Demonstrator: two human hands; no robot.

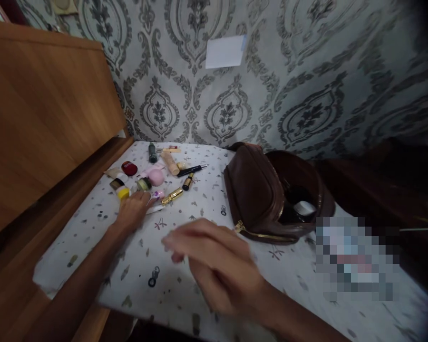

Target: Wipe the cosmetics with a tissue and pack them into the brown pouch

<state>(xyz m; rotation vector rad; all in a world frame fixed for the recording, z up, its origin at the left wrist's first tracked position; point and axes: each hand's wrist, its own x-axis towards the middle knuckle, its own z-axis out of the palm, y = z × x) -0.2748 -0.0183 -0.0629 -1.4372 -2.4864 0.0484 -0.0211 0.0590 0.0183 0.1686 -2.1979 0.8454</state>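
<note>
Evidently, the left hand [133, 211] is laid flat near the left edge of the worktop [185, 285], its fingers loosely spread and touching a small white-and-pink tube [156, 195] at the near side of a cluster of cosmetics; nothing is closed in that grip. A gold lipstick [171, 196] lies just beside the fingertips, with a pink sponge [156, 177], a red compact [129, 168], a yellow-capped pot [123, 193], a beige tube [170, 163] and a black pen [191, 169] further back. These pieces are judged light, hard and smooth, liable to roll or slip, and best pinched across their middles; the sponge is judged soft and springy. The right hand [217, 263] is held above the near middle of the worktop, blurred, its grip loosely open and empty. A brown leather pouch [257, 194] with a gold zip stands unzipped toward the right edge, supple but holding its shape. The worktop is covered by a white printed cloth.
</note>
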